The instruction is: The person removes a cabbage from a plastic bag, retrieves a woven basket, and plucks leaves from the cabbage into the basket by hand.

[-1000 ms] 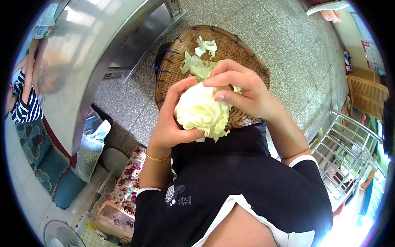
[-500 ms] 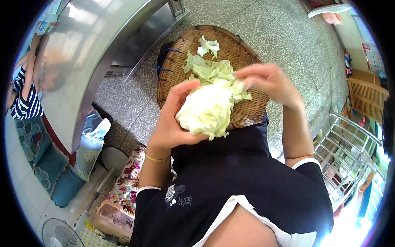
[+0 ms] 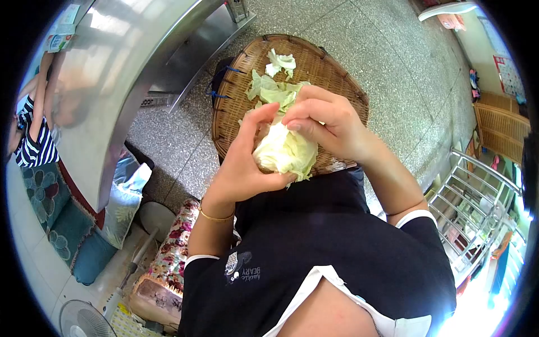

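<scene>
A pale green head of cabbage (image 3: 285, 150) is cupped in my left hand (image 3: 241, 163), thumb beneath and fingers around its far side. My right hand (image 3: 331, 122) reaches over the top of the head, its thumb and fingers pinched together at the outer leaves. What exactly lies between those fingertips is partly hidden. Below both hands is a round woven bamboo tray (image 3: 236, 95) on my lap. Torn cabbage leaves (image 3: 275, 90) lie on it, with a smaller leaf piece (image 3: 280, 63) toward the far rim.
To the left stands a shiny metal-edged table (image 3: 129, 73), with a person in a striped top (image 3: 36, 135) beyond it. A floral-covered seat (image 3: 174, 247) and a fan (image 3: 84, 320) are at lower left. A metal rack (image 3: 471, 208) stands on the right.
My right hand has moved left from over the loose leaves onto the cabbage head, and its fingers have closed there. The left hand keeps its hold, with the head turned slightly.
</scene>
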The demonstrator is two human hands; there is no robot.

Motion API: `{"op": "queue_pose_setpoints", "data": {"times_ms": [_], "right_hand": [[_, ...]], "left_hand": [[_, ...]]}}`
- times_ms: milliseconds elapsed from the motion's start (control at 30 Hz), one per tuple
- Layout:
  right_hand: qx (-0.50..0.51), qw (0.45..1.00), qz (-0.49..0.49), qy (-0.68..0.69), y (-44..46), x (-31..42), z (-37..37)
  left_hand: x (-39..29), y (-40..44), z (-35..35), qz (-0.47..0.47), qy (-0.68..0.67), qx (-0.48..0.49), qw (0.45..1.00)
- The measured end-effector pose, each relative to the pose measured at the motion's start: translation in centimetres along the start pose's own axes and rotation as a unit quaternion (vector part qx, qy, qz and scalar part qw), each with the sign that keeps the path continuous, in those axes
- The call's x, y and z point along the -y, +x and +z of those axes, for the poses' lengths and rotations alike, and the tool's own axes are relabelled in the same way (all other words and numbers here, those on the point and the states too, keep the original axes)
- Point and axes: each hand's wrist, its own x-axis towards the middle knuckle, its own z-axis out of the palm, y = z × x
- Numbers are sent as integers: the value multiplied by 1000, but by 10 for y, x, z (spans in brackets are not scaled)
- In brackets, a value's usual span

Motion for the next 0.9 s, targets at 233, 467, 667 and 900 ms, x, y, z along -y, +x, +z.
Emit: {"op": "queue_pose_setpoints", "data": {"times_ms": [233,467,667,900], "right_hand": [[-270,863,262,338,-1,-28,-11],[66,974,193,93,-25,-36,-40],[35,997,32,55,-6,3,-15],[76,997,-32,-8,-6,5,-13]], "left_hand": [[3,-3,0,136,173,-54,974],[1,-2,-6,270,330,-94,899],[2,-3,-2,295,318,-100,895],[10,-6,0,304,303,-101,898]]}}
